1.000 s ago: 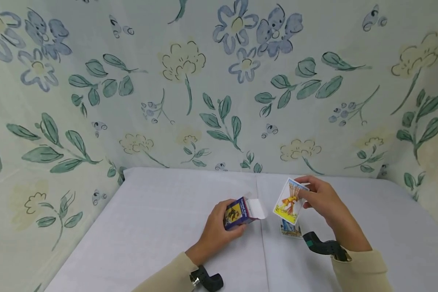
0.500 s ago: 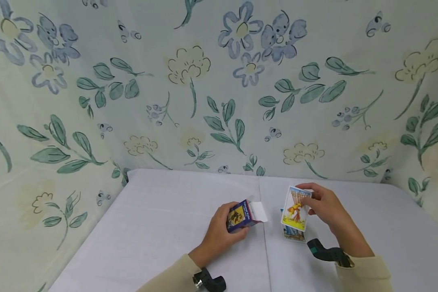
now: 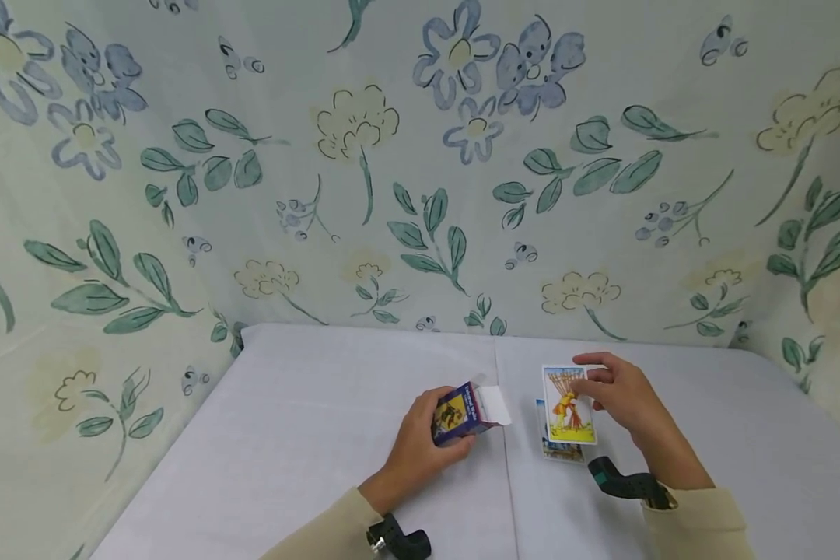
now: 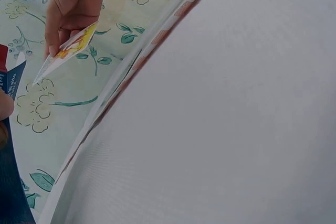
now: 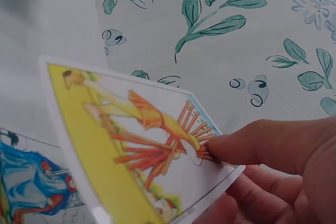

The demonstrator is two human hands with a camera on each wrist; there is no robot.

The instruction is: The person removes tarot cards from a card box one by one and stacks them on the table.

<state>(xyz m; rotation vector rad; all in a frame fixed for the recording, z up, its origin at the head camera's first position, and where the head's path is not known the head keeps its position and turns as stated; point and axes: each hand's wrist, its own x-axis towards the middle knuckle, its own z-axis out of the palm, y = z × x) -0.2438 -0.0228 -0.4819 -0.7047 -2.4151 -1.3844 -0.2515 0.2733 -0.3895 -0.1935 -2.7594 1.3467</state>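
Observation:
My left hand [image 3: 413, 451] grips a dark blue card box [image 3: 455, 414] with a yellow picture; its white flap [image 3: 491, 405] stands open to the right. Between the thumb and fingers of my right hand [image 3: 623, 394] is a tarot card [image 3: 569, 408] showing a figure with a bundle of sticks. Under it, partly hidden, a bluish tarot card [image 3: 564, 450] lies on the table. The right wrist view shows the held card [image 5: 147, 145] tilted above the blue-robed picture of the lower card [image 5: 31, 177]. In the left wrist view the box [image 4: 13, 171] appears at the left edge.
A white cloth covers the table [image 3: 308, 420], with a crease running front to back past the box. Behind it hangs a floral curtain [image 3: 420, 171]. Dark wrist camera mounts [image 3: 626, 480] sit on both sleeves.
The right hand has brought the stick card lower and turned it upright, so it now covers more of the card on the table. The left hand keeps its hold on the box.

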